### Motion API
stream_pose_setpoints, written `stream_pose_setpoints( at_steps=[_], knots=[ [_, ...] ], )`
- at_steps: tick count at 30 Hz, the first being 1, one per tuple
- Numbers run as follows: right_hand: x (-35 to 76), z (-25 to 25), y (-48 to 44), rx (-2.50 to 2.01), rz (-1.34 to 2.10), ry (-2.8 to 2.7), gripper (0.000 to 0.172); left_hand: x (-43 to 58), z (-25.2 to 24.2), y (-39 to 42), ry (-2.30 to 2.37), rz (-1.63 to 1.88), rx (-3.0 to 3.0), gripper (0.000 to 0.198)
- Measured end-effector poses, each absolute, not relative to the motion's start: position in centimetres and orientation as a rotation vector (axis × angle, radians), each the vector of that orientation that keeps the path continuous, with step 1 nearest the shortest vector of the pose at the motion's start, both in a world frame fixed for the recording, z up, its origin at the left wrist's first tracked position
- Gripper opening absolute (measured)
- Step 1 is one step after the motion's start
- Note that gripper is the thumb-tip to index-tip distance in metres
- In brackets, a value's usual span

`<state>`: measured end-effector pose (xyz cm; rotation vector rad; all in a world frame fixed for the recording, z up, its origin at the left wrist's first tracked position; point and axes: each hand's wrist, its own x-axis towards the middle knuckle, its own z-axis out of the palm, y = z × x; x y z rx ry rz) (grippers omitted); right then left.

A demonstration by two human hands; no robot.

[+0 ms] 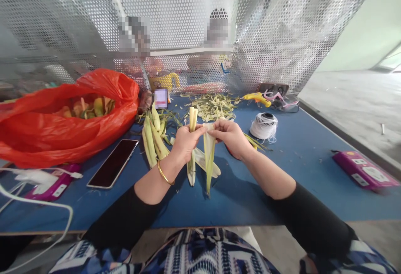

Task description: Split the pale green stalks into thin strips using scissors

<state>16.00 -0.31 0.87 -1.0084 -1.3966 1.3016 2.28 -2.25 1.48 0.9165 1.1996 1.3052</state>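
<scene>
Near the middle of the blue table, my left hand [184,141] is closed round a bundle of pale stalks [193,119] whose lower ends hang below the palm. Its thumb and finger also touch the top of a pale green husk leaf [209,155]. My right hand [230,136] pinches that leaf's upper edge from the other side. The leaf hangs down and narrows to a point. Behind it lies another flat husk [202,160]. Left of my left hand are several long green husks [153,140]. Beyond both hands sits a heap of shredded strips [213,106].
A red plastic bag [62,136] fills the left, with a phone [113,163] and white cable [70,215] nearby. At right are a string spool [263,128], yellow glue gun [257,97], glasses [280,102] and purple box [363,169]. Behind a perforated screen [178,27] sit people.
</scene>
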Motion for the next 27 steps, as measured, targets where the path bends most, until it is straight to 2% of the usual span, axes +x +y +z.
stream_pose_setpoints(
  at_steps=[3,8,12,16,21,27],
  knots=[
    [16.11,0.83,-0.2,-1.014,1.27,-1.397,0.029,2.18,1.38,-2.11,1.23,1.33,0.908,0.011],
    [16.34,0.91,-0.09,-1.019,1.128,-1.426,0.031,1.93,1.23,-1.69,1.283,1.412,0.895,0.016],
    [15.92,0.79,-0.26,-1.104,1.012,-1.486,0.039,1.99,1.02,-1.57,1.297,1.427,0.915,0.017],
    [15.48,0.5,-0.32,-1.099,1.072,-1.497,0.045,2.2,0.9,-1.71,1.303,1.403,0.924,0.019],
    [15.69,0.49,-0.24,-1.004,1.177,-1.585,0.04,2.33,1.34,-1.93,1.248,1.322,0.869,0.02],
    [15.48,-0.04,-0.5,-1.076,0.977,-1.683,0.032,2.51,1.64,-2.19,1.23,1.346,0.856,0.022]
  ],
)
